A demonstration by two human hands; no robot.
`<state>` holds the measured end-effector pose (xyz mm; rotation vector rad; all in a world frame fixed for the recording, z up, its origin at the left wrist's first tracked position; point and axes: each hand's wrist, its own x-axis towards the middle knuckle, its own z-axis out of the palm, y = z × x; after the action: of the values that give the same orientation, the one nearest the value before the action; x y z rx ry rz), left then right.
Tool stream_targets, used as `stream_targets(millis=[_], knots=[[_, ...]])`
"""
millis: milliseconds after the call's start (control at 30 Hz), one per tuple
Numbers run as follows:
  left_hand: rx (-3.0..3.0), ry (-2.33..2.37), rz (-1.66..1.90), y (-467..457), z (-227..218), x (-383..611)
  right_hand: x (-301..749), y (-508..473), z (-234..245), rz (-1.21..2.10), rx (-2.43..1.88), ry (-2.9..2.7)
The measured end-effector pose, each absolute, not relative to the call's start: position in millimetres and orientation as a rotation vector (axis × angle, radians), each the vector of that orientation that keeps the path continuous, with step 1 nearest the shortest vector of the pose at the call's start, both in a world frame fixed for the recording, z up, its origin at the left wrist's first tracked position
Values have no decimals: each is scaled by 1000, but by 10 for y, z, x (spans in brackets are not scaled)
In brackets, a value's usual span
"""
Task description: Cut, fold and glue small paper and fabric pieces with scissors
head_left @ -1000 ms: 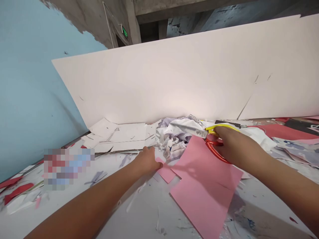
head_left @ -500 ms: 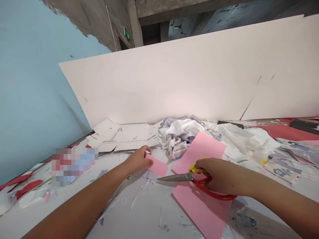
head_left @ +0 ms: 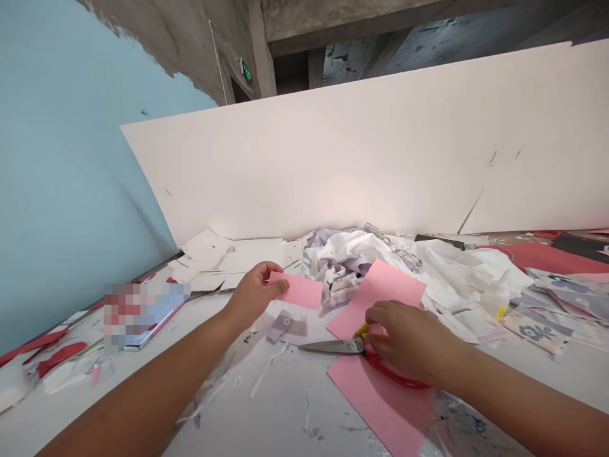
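The left hand [head_left: 254, 295] has fingers together at the edge of a small pink paper [head_left: 301, 291], and the right hand [head_left: 404, 339] curls its fingers over the scissors [head_left: 335, 346] on a big pink paper [head_left: 380, 406], but I cannot tell if they grip.

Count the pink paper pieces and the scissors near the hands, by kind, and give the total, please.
Large pink paper sheet: 1
Small pink paper piece: 1
Scissors: 1
Total: 3
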<state>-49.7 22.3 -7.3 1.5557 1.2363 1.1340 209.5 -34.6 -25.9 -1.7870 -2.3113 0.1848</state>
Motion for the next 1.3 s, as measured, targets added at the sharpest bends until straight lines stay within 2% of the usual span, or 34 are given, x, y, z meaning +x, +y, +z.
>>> stream_targets(millis=[167,400,500,600,667,767,867,1033,1300], knots=[[1430,1058,795,132,-117,-641,2013,-347,-387,119,-1615,-2389],[1880,1338,435,-45,-314,-664,2017,-323,-512,83,-1518,-2360],[1981,1451,451,-6,-296,-747,2020,-313,-523,87,-1517,-2355],[1983,1610,619,71,-279,-861,2018,-308,-524,94,-1522,-2354],[1855,1681,767,119,-291,-920,2020,-313,-526,97,-1517,-2352],[1573,1520,880,174,-328,-960,2019,-327,-524,106,-1508,-2356],[1516,1390,813,210,-363,-963,2010,-330,-513,113,-1522,-2359],[1772,1671,548,266,-423,-984,2012,-310,-522,104,-1515,-2352],[1826,1823,465,332,-484,-967,2013,-301,-525,112,-1513,-2349]])
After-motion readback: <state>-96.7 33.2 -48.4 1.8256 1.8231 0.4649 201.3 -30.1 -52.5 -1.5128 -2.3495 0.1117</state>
